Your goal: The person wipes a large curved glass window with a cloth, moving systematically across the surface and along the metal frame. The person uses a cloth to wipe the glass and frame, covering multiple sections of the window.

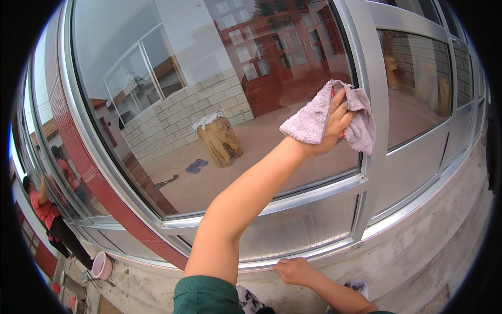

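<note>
My left hand (pixel 338 121) presses a pink terry cloth (pixel 310 117) against the right side of a large window pane (pixel 188 43). Part of the cloth reaches over the silver metal frame (pixel 359 74), and red marks show on it between my fingers. Lower down, my right hand (pixel 295 271) is loosely curled beside the bottom rail (pixel 259 266) of the metal frame. I see nothing in its fingers; whether it touches the rail is unclear.
Through the glass appear a wooden stump (pixel 220 141) with a cloth on top and a pair of slippers (pixel 196 166). To the left, a person in a red top (pixel 44 206) stands at other windows, near a pink basin (pixel 102 265). Concrete steps (pixel 427 235) run along the right.
</note>
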The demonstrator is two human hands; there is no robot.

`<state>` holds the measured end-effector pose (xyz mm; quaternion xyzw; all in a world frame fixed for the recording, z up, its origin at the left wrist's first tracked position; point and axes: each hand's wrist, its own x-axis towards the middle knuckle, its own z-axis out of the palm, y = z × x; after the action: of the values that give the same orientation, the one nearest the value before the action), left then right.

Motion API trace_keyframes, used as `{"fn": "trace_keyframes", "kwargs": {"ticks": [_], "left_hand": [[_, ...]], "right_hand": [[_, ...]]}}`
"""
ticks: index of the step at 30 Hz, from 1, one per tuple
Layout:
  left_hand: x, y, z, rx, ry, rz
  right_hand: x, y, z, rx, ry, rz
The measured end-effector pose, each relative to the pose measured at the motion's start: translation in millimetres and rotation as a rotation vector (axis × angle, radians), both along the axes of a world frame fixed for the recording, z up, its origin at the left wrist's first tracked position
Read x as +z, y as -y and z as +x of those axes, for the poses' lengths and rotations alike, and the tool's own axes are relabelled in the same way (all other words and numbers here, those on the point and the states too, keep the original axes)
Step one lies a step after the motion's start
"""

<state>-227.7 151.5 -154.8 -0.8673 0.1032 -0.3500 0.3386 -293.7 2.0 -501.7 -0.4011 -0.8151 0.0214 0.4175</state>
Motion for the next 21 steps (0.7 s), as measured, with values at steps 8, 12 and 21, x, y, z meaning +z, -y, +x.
{"fn": "trace_keyframes", "kwargs": {"ticks": [8, 12, 21], "left_hand": [[85, -47, -192, 0.256, 0.521, 0.142], [92, -79, -322, 0.361, 0.810, 0.176], [2, -143, -524, 0.765, 0.983, 0.248]], "right_hand": [[-11, -5, 1, -0.049, 0.029, -0.149], [-23, -8, 3, -0.072, 0.058, -0.169], [-34, -26, -14, -0.030, 0.087, -0.196]]}}
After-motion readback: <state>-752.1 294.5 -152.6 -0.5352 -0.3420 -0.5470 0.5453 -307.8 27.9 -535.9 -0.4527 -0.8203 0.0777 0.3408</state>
